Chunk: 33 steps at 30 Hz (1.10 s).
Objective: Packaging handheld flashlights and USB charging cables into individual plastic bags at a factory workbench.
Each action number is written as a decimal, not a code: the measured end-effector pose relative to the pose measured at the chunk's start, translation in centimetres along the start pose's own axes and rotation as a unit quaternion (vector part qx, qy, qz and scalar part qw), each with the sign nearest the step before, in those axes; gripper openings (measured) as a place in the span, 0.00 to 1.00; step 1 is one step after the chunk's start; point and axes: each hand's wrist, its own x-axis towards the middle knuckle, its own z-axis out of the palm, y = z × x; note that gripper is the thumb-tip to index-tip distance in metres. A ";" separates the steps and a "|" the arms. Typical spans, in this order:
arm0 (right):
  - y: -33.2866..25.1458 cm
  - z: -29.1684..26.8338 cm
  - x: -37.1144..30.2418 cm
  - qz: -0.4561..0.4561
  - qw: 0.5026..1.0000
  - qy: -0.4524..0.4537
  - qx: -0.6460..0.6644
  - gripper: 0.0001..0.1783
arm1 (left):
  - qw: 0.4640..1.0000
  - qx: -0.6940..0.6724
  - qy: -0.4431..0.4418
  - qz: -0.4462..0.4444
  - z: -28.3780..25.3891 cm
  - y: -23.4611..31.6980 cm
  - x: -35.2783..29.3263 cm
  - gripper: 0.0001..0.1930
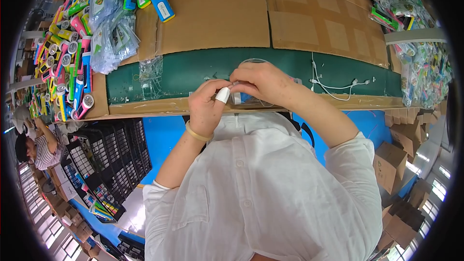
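Observation:
At the table's near edge my left hand (207, 106) and my right hand (263, 82) meet, their fingertips pinched together. What they pinch is mostly hidden by the fingers. A white finger cover (223, 94) sits on a digit of my left hand, and a tan band circles that wrist. Just under my right hand shows a small blue and white thing (244, 97), seemingly in clear plastic. A thin pale loop arcs round the back of my right hand. To the right, a white charging cable (333, 87) with several plugs lies on the green tabletop (193, 67).
Colourful flashlights (67, 58) are heaped at the left, beside clear plastic bags (108, 29). A blue flashlight (159, 1) lies on the cardboard sheet (212, 19). Bagged goods (420, 67) pile up at the right. Black crates (108, 159) and another person (46, 147) are at lower left.

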 end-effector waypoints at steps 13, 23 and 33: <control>3.2 -7.0 -7.8 0.138 0.987 0.053 -0.063 0.07 | 0.978 -0.147 0.067 -0.131 -0.3 -1.7 1.6 0.04; 14.4 -27.3 -15.6 0.261 0.809 0.424 -0.314 0.18 | 0.977 -0.156 -0.028 -0.140 1.0 -3.1 1.7 0.03; 14.6 -32.0 -9.1 0.214 0.870 0.443 0.042 0.22 | 0.973 -0.140 -0.063 -0.170 2.2 -4.0 1.4 0.05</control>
